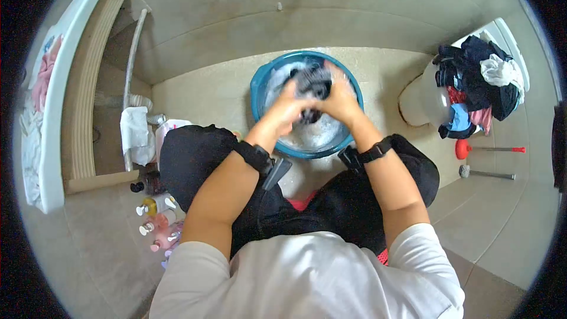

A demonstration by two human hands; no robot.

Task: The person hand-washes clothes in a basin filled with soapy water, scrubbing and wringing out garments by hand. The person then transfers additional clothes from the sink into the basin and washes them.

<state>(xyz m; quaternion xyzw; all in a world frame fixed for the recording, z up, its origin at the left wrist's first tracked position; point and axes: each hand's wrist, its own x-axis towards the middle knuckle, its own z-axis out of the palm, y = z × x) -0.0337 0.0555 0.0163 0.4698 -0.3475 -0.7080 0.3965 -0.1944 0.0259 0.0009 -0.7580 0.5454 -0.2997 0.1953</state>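
Note:
A blue round basin (255, 91) of sudsy water (313, 136) stands on the floor in front of my knees. Above the suds is a wet, dark garment (316, 81), bunched up and blurred by motion; its exact kind does not show. My left hand (289, 106) grips it from the left and my right hand (341, 97) from the right. The two hands come close together over the basin, their fingers partly smeared. Dark bands with devices are strapped on both wrists.
Clothes (475, 77) are piled on the toilet (422, 100) at right, by a red plunger (462, 149) and a brush (465, 171). Several pump bottles (156, 204) stand at left, near a white cloth (139, 134) and a washbasin (56, 159) holding laundry. A tiled wall (236, 12) rises behind the basin.

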